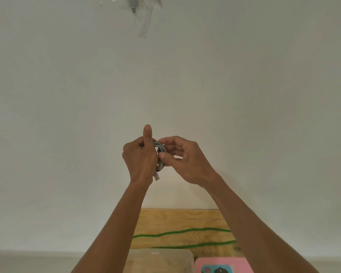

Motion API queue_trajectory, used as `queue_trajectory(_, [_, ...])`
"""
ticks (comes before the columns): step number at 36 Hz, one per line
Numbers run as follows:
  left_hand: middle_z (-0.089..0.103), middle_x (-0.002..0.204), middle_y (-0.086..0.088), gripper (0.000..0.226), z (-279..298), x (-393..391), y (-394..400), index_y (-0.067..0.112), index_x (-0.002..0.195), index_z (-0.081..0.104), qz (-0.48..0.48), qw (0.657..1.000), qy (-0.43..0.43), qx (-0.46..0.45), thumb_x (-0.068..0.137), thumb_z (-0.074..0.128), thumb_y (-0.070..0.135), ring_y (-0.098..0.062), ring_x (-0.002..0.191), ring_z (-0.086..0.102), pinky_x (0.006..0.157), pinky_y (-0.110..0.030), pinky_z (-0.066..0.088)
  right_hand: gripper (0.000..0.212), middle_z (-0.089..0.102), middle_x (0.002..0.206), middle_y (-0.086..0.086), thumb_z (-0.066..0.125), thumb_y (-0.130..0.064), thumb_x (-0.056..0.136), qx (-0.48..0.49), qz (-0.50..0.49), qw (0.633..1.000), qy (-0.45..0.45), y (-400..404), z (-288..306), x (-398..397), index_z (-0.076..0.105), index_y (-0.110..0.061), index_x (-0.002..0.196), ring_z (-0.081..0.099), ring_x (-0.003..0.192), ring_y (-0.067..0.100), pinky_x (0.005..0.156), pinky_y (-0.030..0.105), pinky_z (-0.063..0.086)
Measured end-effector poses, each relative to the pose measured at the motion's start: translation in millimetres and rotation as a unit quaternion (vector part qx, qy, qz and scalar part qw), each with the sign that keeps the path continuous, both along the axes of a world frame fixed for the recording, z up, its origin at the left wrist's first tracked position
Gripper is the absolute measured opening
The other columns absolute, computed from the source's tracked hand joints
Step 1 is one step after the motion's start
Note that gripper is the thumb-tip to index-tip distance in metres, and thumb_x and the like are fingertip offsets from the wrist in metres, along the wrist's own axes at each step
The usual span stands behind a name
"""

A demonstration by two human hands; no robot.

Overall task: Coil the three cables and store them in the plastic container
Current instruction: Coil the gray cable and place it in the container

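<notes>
Evidently mid-coil: left hand point(140, 158) grips the grey ethernet cable point(160, 149) loops, thumb up. Right hand point(182, 159) pinches the bundle, likely tidying it above the plastic container point(159, 253).

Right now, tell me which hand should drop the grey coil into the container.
Left hand: it grips the coil whole, and the container sits below it. Right hand only pinches a loop.

The coiled cable point(160, 152) is grey, its connector point(156, 177) clear. The worktop point(177, 219) is pale yellow-brown wood with visible grain. Two green cables point(181, 231) cross it. The container point(159, 259) is translucent and colourless. A pink card point(224, 263) carries a blue-and-black picture. The wall point(67, 95) is plain white.
</notes>
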State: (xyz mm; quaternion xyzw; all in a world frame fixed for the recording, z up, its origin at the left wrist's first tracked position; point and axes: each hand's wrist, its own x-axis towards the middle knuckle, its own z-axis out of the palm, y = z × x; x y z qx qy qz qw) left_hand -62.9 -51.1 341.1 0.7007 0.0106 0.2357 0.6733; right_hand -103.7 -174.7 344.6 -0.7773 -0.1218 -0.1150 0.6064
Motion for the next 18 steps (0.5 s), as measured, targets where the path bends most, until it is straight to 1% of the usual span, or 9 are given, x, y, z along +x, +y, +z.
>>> queue_trajectory(2, [0.040, 0.035, 0.006, 0.068, 0, 0, 1, 0.000, 0.055, 0.059, -0.006, 1.000, 0.004, -0.002, 0.096, 0.055, 0.054, -0.008, 0.036, 0.040, 0.048, -0.017, 0.041, 0.030, 0.075, 0.101, 0.005, 0.070, -0.011, 0.091, 0.005, 0.007, 1.000, 0.002, -2, -3, 0, 0.064, -0.011, 0.120, 0.072, 0.094, 0.018, 0.087, 0.040, 0.059])
queue_trajectory(5, [0.043, 0.037, 0.005, 0.068, -2, 0, 0, -0.003, 0.061, 0.064, -0.030, 0.999, 0.012, -0.011, 0.095, 0.057, 0.056, -0.011, 0.040, 0.043, 0.051, -0.022, 0.043, 0.027, 0.075, 0.102, 0.008, 0.068, -0.010, 0.093, 0.021, 0.021, 0.999, 0.012, -4, -6, 0, 0.065, -0.010, 0.120, 0.073, 0.093, 0.020, 0.087, 0.036, 0.059])
queue_trajectory(7, [0.049, 0.041, 0.003, 0.065, -5, 0, 0, 0.000, 0.062, 0.067, -0.047, 0.999, 0.017, -0.017, 0.095, 0.057, 0.055, -0.011, 0.042, 0.047, 0.052, -0.021, 0.045, 0.027, 0.075, 0.101, 0.011, 0.068, -0.010, 0.093, 0.036, 0.017, 0.999, 0.015, -4, -8, 0, 0.066, -0.009, 0.120, 0.074, 0.090, 0.022, 0.083, 0.037, 0.061])
queue_trajectory(9, [0.053, 0.044, 0.000, 0.064, -7, 1, 2, 0.003, 0.061, 0.068, -0.053, 0.998, 0.014, -0.008, 0.096, 0.055, 0.054, -0.010, 0.043, 0.049, 0.051, -0.018, 0.045, 0.028, 0.075, 0.102, 0.009, 0.070, -0.012, 0.091, 0.049, 0.011, 0.999, 0.012, -2, -11, -1, 0.067, -0.008, 0.119, 0.075, 0.088, 0.022, 0.080, 0.038, 0.062])
queue_trajectory(11, [0.055, 0.047, -0.005, 0.067, -9, 1, 4, 0.001, 0.063, 0.068, -0.056, 0.998, 0.013, 0.009, 0.096, 0.053, 0.057, -0.011, 0.044, 0.050, 0.049, -0.017, 0.045, 0.028, 0.076, 0.100, 0.009, 0.071, -0.012, 0.090, 0.054, -0.002, 0.999, 0.001, 0, -13, -2, 0.069, -0.006, 0.118, 0.075, 0.086, 0.022, 0.079, 0.038, 0.062])
queue_trajectory(14, [0.046, 0.045, -0.005, 0.073, -10, 0, 7, -0.007, 0.067, 0.063, -0.052, 0.998, 0.016, 0.029, 0.096, 0.051, 0.059, -0.014, 0.043, 0.043, 0.049, -0.021, 0.043, 0.025, 0.076, 0.098, 0.010, 0.069, -0.009, 0.091, 0.034, -0.032, 0.999, -0.018, 3, -17, -1, 0.070, -0.005, 0.116, 0.075, 0.088, 0.018, 0.081, 0.035, 0.062])
queue_trajectory(16, [0.039, 0.047, -0.009, 0.079, -10, -1, 6, -0.015, 0.068, 0.055, -0.051, 0.998, 0.015, 0.033, 0.096, 0.051, 0.059, -0.016, 0.044, 0.037, 0.051, -0.028, 0.040, 0.024, 0.076, 0.101, 0.007, 0.067, -0.009, 0.093, 0.020, -0.048, 0.998, -0.033, 7, -20, -1, 0.070, -0.007, 0.116, 0.074, 0.091, 0.017, 0.083, 0.040, 0.061])
queue_trajectory(18, [0.036, 0.048, -0.010, 0.080, -9, -1, 7, -0.016, 0.066, 0.048, -0.050, 0.998, 0.017, 0.032, 0.096, 0.052, 0.058, -0.016, 0.044, 0.035, 0.051, -0.029, 0.039, 0.025, 0.076, 0.101, 0.004, 0.066, -0.011, 0.094, 0.010, -0.057, 0.997, -0.044, 10, -23, -2, 0.066, -0.014, 0.119, 0.073, 0.091, 0.016, 0.083, 0.044, 0.060])
